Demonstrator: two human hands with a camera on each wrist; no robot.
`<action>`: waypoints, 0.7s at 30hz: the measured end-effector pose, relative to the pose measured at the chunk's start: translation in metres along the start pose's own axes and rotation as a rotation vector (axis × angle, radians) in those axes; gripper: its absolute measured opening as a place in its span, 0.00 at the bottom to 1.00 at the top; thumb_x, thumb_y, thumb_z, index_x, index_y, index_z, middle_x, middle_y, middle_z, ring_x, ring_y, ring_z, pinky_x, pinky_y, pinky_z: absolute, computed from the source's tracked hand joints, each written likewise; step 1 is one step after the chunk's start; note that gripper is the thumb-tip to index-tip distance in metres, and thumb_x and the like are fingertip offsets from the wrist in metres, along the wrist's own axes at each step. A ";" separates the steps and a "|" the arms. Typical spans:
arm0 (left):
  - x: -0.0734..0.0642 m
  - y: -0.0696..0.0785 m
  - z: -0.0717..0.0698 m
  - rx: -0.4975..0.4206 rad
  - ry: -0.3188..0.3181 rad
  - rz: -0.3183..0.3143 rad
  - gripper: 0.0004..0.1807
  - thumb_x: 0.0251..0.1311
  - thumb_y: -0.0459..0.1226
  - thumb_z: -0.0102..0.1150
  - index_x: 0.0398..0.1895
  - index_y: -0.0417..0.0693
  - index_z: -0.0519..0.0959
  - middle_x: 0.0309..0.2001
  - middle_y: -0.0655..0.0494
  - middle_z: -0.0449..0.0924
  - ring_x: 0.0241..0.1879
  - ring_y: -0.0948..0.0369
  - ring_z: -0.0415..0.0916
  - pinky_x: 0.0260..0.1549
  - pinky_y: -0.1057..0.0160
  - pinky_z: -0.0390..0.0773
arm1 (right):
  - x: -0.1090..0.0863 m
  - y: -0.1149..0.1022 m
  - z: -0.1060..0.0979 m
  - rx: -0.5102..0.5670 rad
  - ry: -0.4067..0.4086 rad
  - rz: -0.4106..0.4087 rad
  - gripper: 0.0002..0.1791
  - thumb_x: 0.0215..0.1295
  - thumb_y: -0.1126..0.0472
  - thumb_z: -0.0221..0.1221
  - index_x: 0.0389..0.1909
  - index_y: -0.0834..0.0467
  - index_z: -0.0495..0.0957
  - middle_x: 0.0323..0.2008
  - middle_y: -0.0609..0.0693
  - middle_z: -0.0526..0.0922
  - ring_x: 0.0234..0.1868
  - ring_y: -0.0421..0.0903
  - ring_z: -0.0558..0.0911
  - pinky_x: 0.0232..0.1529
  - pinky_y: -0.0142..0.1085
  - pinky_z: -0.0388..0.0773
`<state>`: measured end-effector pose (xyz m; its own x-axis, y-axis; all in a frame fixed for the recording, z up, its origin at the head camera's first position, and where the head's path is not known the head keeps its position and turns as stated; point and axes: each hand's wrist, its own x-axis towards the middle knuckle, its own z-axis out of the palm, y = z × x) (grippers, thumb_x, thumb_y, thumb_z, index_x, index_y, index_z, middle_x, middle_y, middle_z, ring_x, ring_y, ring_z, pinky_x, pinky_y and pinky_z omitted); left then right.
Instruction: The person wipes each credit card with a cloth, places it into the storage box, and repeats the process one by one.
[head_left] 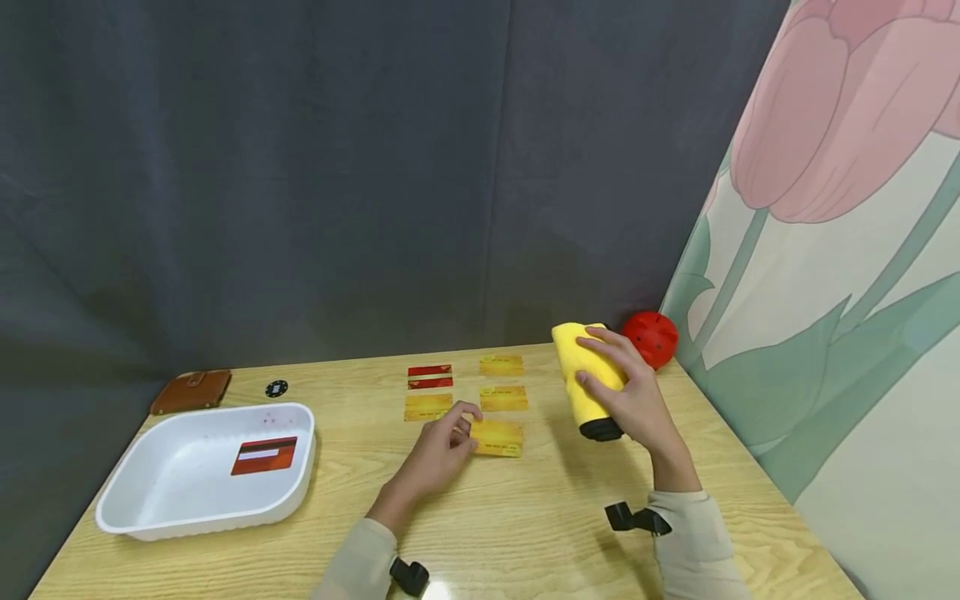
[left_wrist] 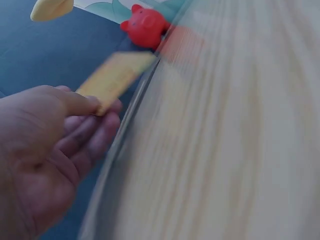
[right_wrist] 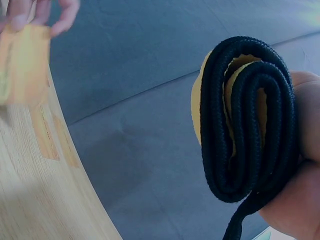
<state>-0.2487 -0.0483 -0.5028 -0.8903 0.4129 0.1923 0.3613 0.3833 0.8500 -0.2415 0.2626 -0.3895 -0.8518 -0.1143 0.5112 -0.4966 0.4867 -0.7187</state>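
Between thumb and fingers, my left hand [head_left: 438, 454] pinches a yellow bank card [head_left: 498, 438] by its left end; in the left wrist view the same card [left_wrist: 117, 77] is tilted, above the table surface. My right hand [head_left: 633, 392] grips a rolled yellow cloth [head_left: 588, 379] with black edging, held above the table. The right wrist view looks at the roll's black-trimmed end [right_wrist: 245, 120]. More yellow cards [head_left: 504, 398] lie flat beyond the left hand, along with a red card [head_left: 430, 377] that has a pale stripe.
A white plastic tray [head_left: 172, 446] on the left contains a red-orange card [head_left: 264, 456] with a dark stripe. Behind it lie a brown wallet [head_left: 192, 392] and a black poker chip [head_left: 277, 388]. A red piggy bank [head_left: 650, 339] stands at the back right, near the dark curtain [head_left: 375, 183].
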 end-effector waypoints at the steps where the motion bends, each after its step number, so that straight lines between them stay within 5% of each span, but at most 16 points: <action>1: -0.001 0.002 -0.004 -0.035 0.017 0.001 0.17 0.73 0.31 0.58 0.58 0.62 0.74 0.43 0.53 0.76 0.36 0.58 0.83 0.37 0.62 0.85 | 0.000 0.000 0.000 -0.002 0.003 0.002 0.25 0.67 0.65 0.68 0.64 0.52 0.81 0.72 0.50 0.72 0.64 0.35 0.69 0.51 0.22 0.73; 9: -0.019 0.013 -0.043 -0.112 0.150 -0.054 0.17 0.71 0.32 0.62 0.56 0.64 0.82 0.48 0.50 0.78 0.41 0.46 0.88 0.37 0.56 0.89 | 0.000 0.003 0.000 0.008 -0.006 0.025 0.25 0.67 0.64 0.67 0.65 0.49 0.81 0.72 0.47 0.71 0.62 0.35 0.71 0.50 0.22 0.75; 14: -0.030 0.015 -0.064 -0.172 0.227 -0.110 0.16 0.67 0.34 0.67 0.54 0.63 0.85 0.50 0.49 0.79 0.44 0.52 0.89 0.43 0.50 0.89 | -0.001 0.002 0.003 0.026 -0.017 0.025 0.25 0.67 0.64 0.67 0.65 0.49 0.81 0.72 0.47 0.71 0.62 0.36 0.72 0.50 0.23 0.75; 21: -0.040 0.021 -0.081 -0.184 0.302 -0.111 0.19 0.62 0.36 0.72 0.56 0.55 0.85 0.50 0.45 0.81 0.41 0.65 0.88 0.39 0.66 0.87 | 0.000 -0.010 0.014 0.056 -0.059 0.005 0.25 0.66 0.64 0.68 0.64 0.49 0.81 0.72 0.48 0.72 0.65 0.37 0.70 0.51 0.25 0.75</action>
<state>-0.2274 -0.1239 -0.4527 -0.9728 0.1044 0.2069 0.2268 0.2457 0.9424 -0.2391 0.2456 -0.3893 -0.8620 -0.1636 0.4799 -0.4993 0.4382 -0.7474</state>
